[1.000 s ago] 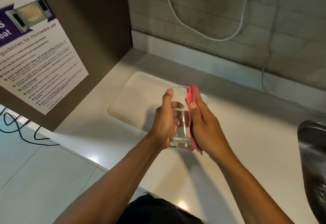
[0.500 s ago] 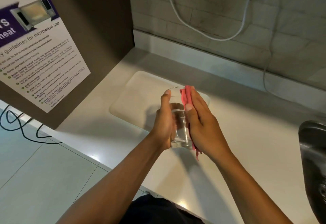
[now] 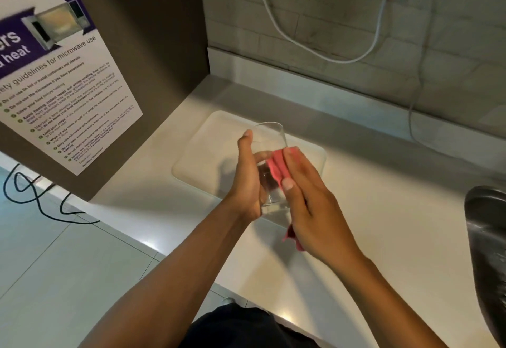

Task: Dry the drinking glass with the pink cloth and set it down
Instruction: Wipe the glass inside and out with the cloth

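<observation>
left hand (image 3: pixel 247 183) fingers clamped on drinking glass (image 3: pixel 269 156), upright, held above bench (image 3: pixel 383 210) | right hand (image 3: pixel 309 197) fingers together, pressed pink cloth (image 3: pixel 276 167) flat against glass side | cloth tail hung below right palm

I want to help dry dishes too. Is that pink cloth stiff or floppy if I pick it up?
Probably floppy: the pink cloth folds around the drinking glass under the right hand, and its loose end hangs below the palm. It looks thin, so likely light.
</observation>
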